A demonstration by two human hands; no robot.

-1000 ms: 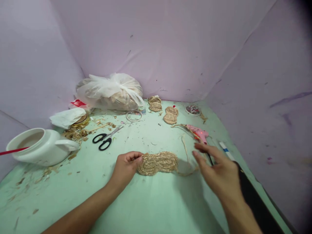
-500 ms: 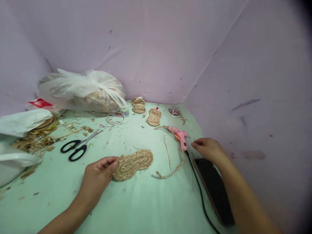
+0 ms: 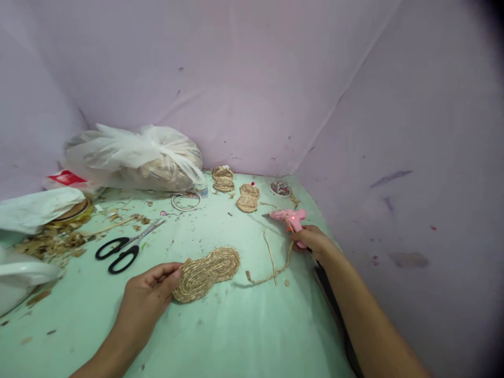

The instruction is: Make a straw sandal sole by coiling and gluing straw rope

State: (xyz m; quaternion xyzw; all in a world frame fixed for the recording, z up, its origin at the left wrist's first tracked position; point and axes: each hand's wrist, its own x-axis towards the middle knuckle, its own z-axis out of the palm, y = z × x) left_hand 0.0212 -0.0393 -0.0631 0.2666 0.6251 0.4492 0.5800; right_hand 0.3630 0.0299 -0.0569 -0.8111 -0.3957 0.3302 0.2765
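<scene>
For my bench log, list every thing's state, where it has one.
Glue gun: held, red light showing.
Woven piece: coiled, one end held.
Left hand: pinching the woven piece.
Right hand: gripping the glue gun.
Scissors: lying down, blades slightly apart.
Plastic bag: filled, top gathered.
Braided cord: one end loose.
Small dish: filled.

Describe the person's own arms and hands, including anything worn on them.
The left hand and right hand are ungloved. The left forearm and right forearm show no sleeve, watch or bracelet. No ring shows, though some fingers are partly hidden.
</scene>
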